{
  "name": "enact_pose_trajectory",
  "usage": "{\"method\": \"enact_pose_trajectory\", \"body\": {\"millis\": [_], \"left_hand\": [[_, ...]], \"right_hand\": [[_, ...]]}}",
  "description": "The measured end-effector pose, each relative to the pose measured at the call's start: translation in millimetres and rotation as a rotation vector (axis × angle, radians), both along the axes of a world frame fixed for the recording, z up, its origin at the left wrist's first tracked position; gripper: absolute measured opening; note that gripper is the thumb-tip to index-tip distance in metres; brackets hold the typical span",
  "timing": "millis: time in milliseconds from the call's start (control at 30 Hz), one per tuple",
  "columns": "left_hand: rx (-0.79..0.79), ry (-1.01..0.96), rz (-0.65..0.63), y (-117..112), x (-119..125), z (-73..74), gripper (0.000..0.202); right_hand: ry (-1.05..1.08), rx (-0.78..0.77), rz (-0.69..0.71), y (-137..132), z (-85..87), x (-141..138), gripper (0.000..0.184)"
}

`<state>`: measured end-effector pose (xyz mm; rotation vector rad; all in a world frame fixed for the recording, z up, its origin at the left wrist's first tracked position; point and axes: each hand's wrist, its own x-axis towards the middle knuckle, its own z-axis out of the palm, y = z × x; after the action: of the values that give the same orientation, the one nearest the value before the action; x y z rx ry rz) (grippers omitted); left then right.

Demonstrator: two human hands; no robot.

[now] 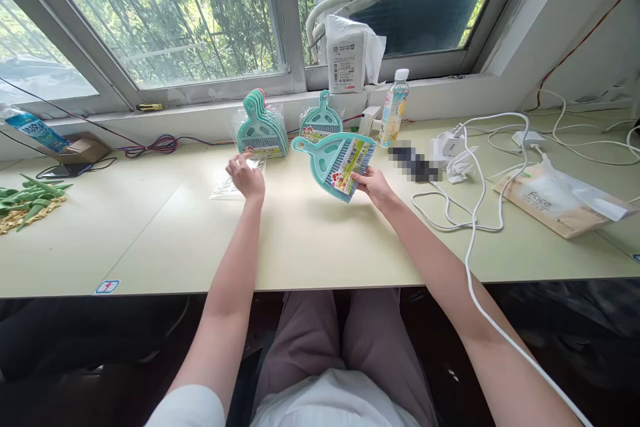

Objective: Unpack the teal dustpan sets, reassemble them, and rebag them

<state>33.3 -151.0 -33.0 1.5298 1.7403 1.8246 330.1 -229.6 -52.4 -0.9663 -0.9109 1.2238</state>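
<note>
Pinching the dustpan (334,163) by its right edge, the right hand (374,187) is holding it above the tabletop (175,240). The left hand (247,177) is curling loosely over the bag (223,185), near the stack (260,128); its hold I cannot tell. Fetching the bag seems underway, calling for a fine pinch.

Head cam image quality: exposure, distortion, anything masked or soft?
Head view: far-left window pane washed out by daylight, area below the table dark; window frames slant, suggesting wide-angle distortion; pixelated patch beside the bottle; fine print on the held dustpan set unreadable.
</note>
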Motion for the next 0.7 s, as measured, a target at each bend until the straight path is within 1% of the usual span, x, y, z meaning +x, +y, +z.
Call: {"method": "enact_pose_trajectory", "body": {"millis": [33,100,167,200,267,333,400,467,533,600,700], "left_hand": [[-0.095,0.052,0.035,2.7,-9.0,-3.5,0.026],[-0.294,0.131,0.018,5.8,-14.3,-10.7,0.017],[-0.448,0.312,-0.019,5.2,-3.4,-15.6,0.008],[-0.503,0.451,-0.047,3.6,6.2,-16.7,0.011],[-0.542,0.718,-0.133,-1.8,27.4,-16.9,0.025],[-0.517,0.872,-0.255,-7.7,44.6,-15.9,0.030],[-0.489,0.907,-0.340,-11.2,53.2,-15.2,0.030],[-0.474,0.870,-0.357,-11.0,53.4,-14.9,0.027],[-0.463,0.816,-0.340,-8.2,48.3,-14.8,0.022],[-0.450,0.792,-0.303,-4.6,41.5,-14.6,0.022],[-0.436,0.808,-0.204,-0.7,32.7,-14.6,0.025]], "right_hand": [[0.003,-0.009,-0.003,-0.3,0.2,-1.2,0.030],[0.004,-0.026,0.003,-1.9,2.2,-4.1,0.028],[-0.004,-0.046,0.024,-4.3,5.7,-7.0,0.025],[-0.010,-0.058,0.033,-5.6,7.8,-8.0,0.024],[-0.022,-0.085,0.049,-7.8,11.7,-8.7,0.021],[-0.042,-0.117,0.057,-9.2,14.3,-7.8,0.019],[-0.073,-0.154,0.053,-9.3,14.8,-5.5,0.019],[-0.102,-0.190,0.039,-8.1,13.6,-2.6,0.019],[-0.119,-0.230,0.024,-5.9,11.4,0.3,0.017],[-0.130,-0.267,0.022,-3.1,8.7,3.2,0.016],[-0.133,-0.250,0.036,0.9,4.6,8.0,0.016]]}}
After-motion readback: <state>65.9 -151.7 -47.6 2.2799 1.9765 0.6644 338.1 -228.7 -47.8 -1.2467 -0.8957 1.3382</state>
